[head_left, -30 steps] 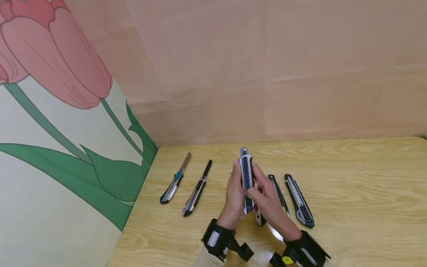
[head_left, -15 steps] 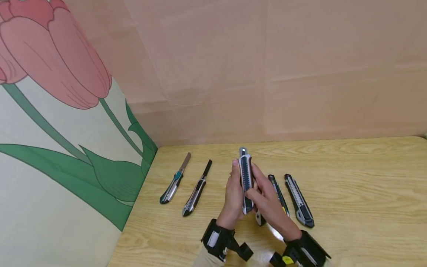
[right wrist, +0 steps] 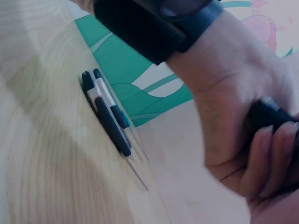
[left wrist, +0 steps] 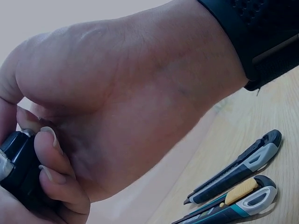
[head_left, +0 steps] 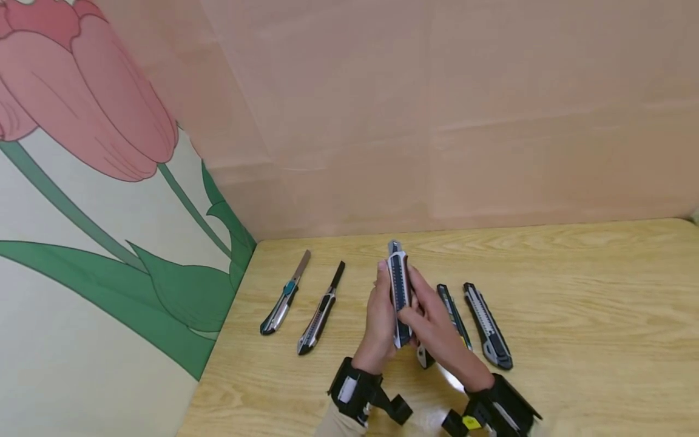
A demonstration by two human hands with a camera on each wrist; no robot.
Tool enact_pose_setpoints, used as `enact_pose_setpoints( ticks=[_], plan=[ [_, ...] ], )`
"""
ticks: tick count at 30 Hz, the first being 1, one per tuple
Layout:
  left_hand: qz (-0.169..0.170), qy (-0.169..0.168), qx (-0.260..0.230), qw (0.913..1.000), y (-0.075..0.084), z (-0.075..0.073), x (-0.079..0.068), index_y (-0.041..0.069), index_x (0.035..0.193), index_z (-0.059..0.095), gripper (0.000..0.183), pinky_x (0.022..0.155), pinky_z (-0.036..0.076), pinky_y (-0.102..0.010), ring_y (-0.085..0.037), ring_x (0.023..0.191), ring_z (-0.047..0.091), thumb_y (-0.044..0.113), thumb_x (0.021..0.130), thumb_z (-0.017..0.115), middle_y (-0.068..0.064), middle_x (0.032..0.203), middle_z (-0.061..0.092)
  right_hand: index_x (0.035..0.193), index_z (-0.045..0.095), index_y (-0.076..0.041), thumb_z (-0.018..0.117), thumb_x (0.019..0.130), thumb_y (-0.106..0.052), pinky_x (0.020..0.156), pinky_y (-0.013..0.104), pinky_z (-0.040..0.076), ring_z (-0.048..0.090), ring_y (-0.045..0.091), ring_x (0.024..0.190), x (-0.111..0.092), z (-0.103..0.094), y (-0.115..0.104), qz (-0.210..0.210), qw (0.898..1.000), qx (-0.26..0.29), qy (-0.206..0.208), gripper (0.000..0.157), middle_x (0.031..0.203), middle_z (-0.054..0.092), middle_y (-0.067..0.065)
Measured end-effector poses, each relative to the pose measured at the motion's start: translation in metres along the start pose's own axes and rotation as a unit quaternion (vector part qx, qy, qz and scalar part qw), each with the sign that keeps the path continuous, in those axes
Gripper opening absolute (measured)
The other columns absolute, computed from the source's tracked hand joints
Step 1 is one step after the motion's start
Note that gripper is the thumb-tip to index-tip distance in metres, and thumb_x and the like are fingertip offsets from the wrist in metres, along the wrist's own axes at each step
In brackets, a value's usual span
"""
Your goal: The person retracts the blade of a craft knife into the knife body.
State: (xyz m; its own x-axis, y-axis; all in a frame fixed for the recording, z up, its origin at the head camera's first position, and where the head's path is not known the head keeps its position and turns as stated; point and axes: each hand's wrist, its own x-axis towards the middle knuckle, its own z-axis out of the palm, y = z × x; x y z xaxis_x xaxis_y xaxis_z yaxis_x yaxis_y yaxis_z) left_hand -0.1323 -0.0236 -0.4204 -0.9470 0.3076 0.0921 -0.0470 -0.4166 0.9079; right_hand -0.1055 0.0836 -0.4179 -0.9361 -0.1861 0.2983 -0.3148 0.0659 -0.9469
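A large snap-off utility knife [head_left: 400, 297], dark blue with a silver-white edge, stands tip away from me between both hands, raised over the table. A short bit of blade shows at its far end. My left hand [head_left: 378, 318] grips it along the left side, thumb pointing up the handle. From the right, my right hand [head_left: 437, 328] holds it too, its thumb pressed on the lower part of the handle. In the left wrist view, curled fingers [left wrist: 58, 186] wrap the knife's dark butt end. The right wrist view has fingers [right wrist: 261, 154] curled around it as well.
Two slim utility knives, one with a teal slider [head_left: 280, 309] and one with a black blade [head_left: 318, 321], lie on the wooden table [head_left: 590, 303] at left, blades out. Right of the hands lie a grey-black knife [head_left: 489, 331] and a partly covered knife [head_left: 454, 309] with yellow.
The head view has shifted slightly. Both hands keep the same hold on the utility knife, with hardly any movement.
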Motion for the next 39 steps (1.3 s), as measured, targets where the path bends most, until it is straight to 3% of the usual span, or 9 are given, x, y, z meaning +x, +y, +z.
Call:
enact_pose_setpoints(
  ticks=[5, 8, 12, 15, 18, 22, 30, 37, 39],
  plan=[
    [-0.016, 0.028, 0.003, 0.9995, -0.005, 0.001, 0.004, 0.01, 0.121, 0.055, 0.063, 0.039, 0.044, -0.019, -0.007, 0.05, 0.051, 0.061, 0.102, 0.024, 0.0, 0.07, 0.055, 0.15, 0.035, -0.021, 0.05, 0.089, 0.008, 0.032, 0.031, 0.046, 0.049, 0.017, 0.052, 0.003, -0.003, 0.0, 0.023, 0.999, -0.03, 0.018, 0.069, 0.098, 0.055, 0.016],
    [-0.037, 0.031, 0.011, 0.9988, -0.007, 0.001, 0.004, 0.009, 0.112, 0.058, 0.065, 0.032, 0.043, -0.02, -0.008, 0.043, 0.05, 0.064, 0.1, 0.025, 0.001, 0.064, 0.055, 0.147, 0.041, -0.018, 0.05, 0.095, 0.003, 0.043, 0.033, 0.051, 0.056, 0.019, 0.066, 0.004, -0.008, 0.001, 0.032, 0.998, -0.044, 0.03, 0.057, 0.107, 0.061, 0.012],
    [-0.062, 0.019, 0.028, 0.9975, -0.008, 0.001, 0.001, 0.011, 0.117, 0.06, 0.068, 0.027, 0.042, -0.022, -0.009, 0.038, 0.05, 0.067, 0.098, 0.025, -0.001, 0.059, 0.055, 0.135, 0.054, -0.014, 0.05, 0.103, -0.011, 0.058, 0.029, 0.052, 0.058, 0.02, 0.078, 0.005, -0.015, 0.0, 0.041, 0.994, -0.084, 0.053, 0.033, 0.11, 0.065, 0.007],
    [-0.072, 0.001, 0.033, 0.9968, -0.009, 0.002, 0.0, 0.014, 0.122, 0.06, 0.069, 0.027, 0.042, -0.022, -0.009, 0.038, 0.05, 0.068, 0.098, 0.024, 0.0, 0.058, 0.055, 0.118, 0.061, -0.012, 0.049, 0.105, -0.022, 0.05, 0.027, 0.05, 0.057, 0.019, 0.064, 0.006, -0.019, -0.001, 0.04, 0.99, -0.122, 0.065, 0.02, 0.088, 0.065, 0.008],
    [-0.08, -0.012, 0.023, 0.9965, -0.01, 0.002, 0.0, 0.017, 0.126, 0.058, 0.067, 0.027, 0.042, -0.022, -0.008, 0.037, 0.05, 0.068, 0.098, 0.024, 0.0, 0.057, 0.055, 0.103, 0.061, -0.015, 0.046, 0.105, -0.033, 0.039, 0.028, 0.043, 0.051, 0.018, 0.052, 0.006, -0.022, -0.002, 0.043, 0.984, -0.159, 0.07, 0.023, 0.07, 0.055, 0.006],
    [-0.084, -0.026, 0.01, 0.9961, -0.011, 0.003, 0.0, 0.017, 0.125, 0.057, 0.066, 0.027, 0.042, -0.021, -0.008, 0.038, 0.049, 0.066, 0.099, 0.022, 0.001, 0.057, 0.054, 0.096, 0.059, -0.021, 0.042, 0.104, -0.043, 0.036, 0.027, 0.037, 0.047, 0.018, 0.049, 0.007, -0.026, -0.004, 0.049, 0.975, -0.201, 0.074, 0.029, 0.065, 0.05, 0.003],
    [-0.091, -0.049, -0.007, 0.9946, -0.013, 0.004, 0.0, 0.018, 0.126, 0.056, 0.066, 0.028, 0.042, -0.02, -0.006, 0.038, 0.05, 0.067, 0.099, 0.02, 0.002, 0.057, 0.053, 0.09, 0.059, -0.015, 0.044, 0.105, -0.039, 0.035, 0.026, 0.037, 0.047, 0.016, 0.047, 0.008, -0.029, -0.006, 0.04, 0.974, -0.208, 0.075, 0.032, 0.061, 0.051, 0.003],
    [-0.103, -0.05, -0.001, 0.9934, -0.016, 0.01, 0.001, 0.009, 0.088, 0.057, 0.07, 0.028, 0.043, -0.02, -0.008, 0.037, 0.05, 0.067, 0.099, 0.019, 0.002, 0.054, 0.054, 0.086, 0.059, -0.015, 0.043, 0.103, -0.046, 0.034, 0.027, 0.039, 0.047, 0.017, 0.046, 0.008, -0.034, -0.007, 0.058, 0.973, -0.209, 0.08, 0.039, 0.06, 0.05, 0.004],
    [-0.107, -0.051, 0.003, 0.9929, -0.016, 0.013, 0.0, 0.008, 0.084, 0.056, 0.071, 0.028, 0.044, -0.02, -0.008, 0.038, 0.051, 0.067, 0.099, 0.02, 0.002, 0.055, 0.054, 0.087, 0.061, -0.017, 0.044, 0.102, -0.047, 0.035, 0.028, 0.04, 0.048, 0.018, 0.046, 0.007, -0.037, -0.008, 0.063, 0.972, -0.209, 0.087, 0.038, 0.059, 0.051, 0.005]
  ],
)
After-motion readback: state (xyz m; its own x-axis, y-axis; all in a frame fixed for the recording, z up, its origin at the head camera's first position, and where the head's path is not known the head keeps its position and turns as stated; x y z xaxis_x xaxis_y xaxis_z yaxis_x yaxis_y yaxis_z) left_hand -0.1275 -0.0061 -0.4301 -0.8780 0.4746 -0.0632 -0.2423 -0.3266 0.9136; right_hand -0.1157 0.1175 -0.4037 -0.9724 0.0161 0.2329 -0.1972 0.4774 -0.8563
